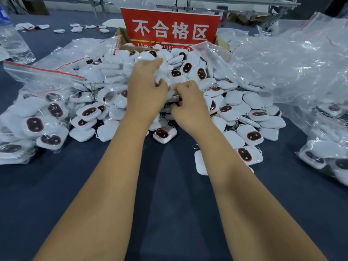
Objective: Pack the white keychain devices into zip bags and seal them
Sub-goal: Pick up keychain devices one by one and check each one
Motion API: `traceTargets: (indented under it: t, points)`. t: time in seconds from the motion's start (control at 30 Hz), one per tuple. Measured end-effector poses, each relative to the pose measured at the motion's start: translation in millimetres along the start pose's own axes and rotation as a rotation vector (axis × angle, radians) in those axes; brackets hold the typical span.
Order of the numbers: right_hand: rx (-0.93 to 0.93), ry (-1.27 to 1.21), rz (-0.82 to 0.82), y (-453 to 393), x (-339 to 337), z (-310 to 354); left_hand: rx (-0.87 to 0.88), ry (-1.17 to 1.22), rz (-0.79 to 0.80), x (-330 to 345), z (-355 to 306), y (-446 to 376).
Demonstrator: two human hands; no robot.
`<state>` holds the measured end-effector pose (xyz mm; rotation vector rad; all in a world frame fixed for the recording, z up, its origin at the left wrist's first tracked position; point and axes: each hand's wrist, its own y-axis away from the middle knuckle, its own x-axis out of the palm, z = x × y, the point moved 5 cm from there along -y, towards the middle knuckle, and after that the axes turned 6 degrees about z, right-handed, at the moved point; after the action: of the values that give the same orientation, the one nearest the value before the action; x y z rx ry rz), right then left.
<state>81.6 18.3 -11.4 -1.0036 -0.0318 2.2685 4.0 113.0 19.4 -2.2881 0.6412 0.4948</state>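
Bare blue table (169,213) nearside; device heap (235,110), filled bags (33,117) crowding beyond.

Devices (250,136) heaped on table (169,185) — sign (170,27) behind.

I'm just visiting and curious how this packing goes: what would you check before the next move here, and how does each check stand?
1. Loose devices within reach: ok, the pile of white keychain devices lies right at the hands.
2. Left hand holding a bag: ok, it grips crumpled clear plastic.
3. Right hand has a device: cannot tell, the fingers curl into the pile.
4. Spare bags nearby: ok, heap of empty zip bags on the right.
5. Filled bags sealed: cannot tell for the filled bags on the left.
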Motion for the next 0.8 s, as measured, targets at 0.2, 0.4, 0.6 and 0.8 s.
traceTargets:
  t: [0.2,0.4,0.6,0.8]
  points:
    - [0.006,0.178,-0.049,-3.9,-1.6,-3.0,-0.067,-0.005,0.109,14.5,7.2,1.7]
    - [-0.029,0.271,-0.093,-3.9,-2.0,-3.8,-0.117,-0.099,-0.032,6.0,10.2,3.5]
    - [0.029,-0.153,-0.194,-0.9,-10.7,-5.7,-0.123,-0.088,-0.073,1.1,10.7,4.1]
    - [0.116,-0.482,-0.317,0.9,-19.9,-12.6,-0.054,0.009,0.029,9.6,6.2,4.5]
